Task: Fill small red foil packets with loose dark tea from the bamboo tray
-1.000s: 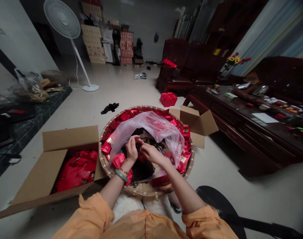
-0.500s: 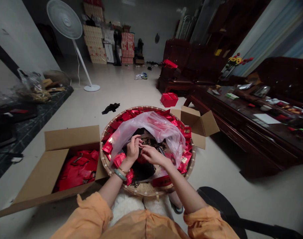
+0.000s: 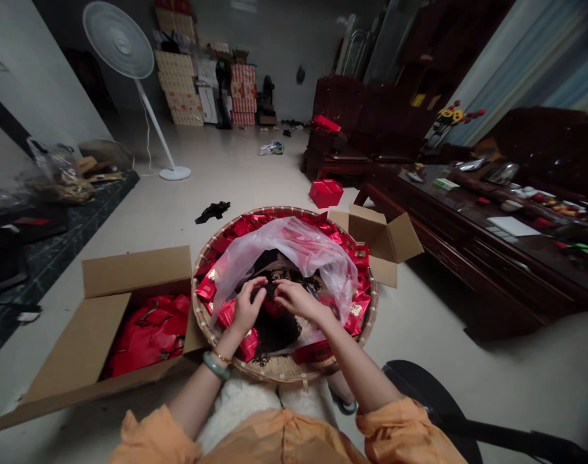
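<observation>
A round woven bamboo tray (image 3: 284, 368) rests over my lap. In it lies a clear plastic bag (image 3: 288, 233), spread open around dark, twisted dried leaves (image 3: 280, 332) that look like loose tea. My left hand (image 3: 248, 305) hovers above the near left of the leaves, thumb and fingers apart, with nothing visible between them. Just to its right, my right hand (image 3: 296, 299) has its fingers curled together; whatever they pinch is hidden or too small to name. Small red packets (image 3: 356, 314) ring the bag, some close by my left wrist.
At the left stands an open cardboard box (image 3: 136, 274) with red packets inside. A smaller open carton (image 3: 371, 225) and a red box (image 3: 325, 193) sit beyond the tray. A dark wooden table (image 3: 433, 238) runs along the right; a standing fan (image 3: 175, 173) is at the back left.
My left hand has drawn down and left, away from my right hand, and its fingers have parted. My right hand stays nearly in place, still curled.
</observation>
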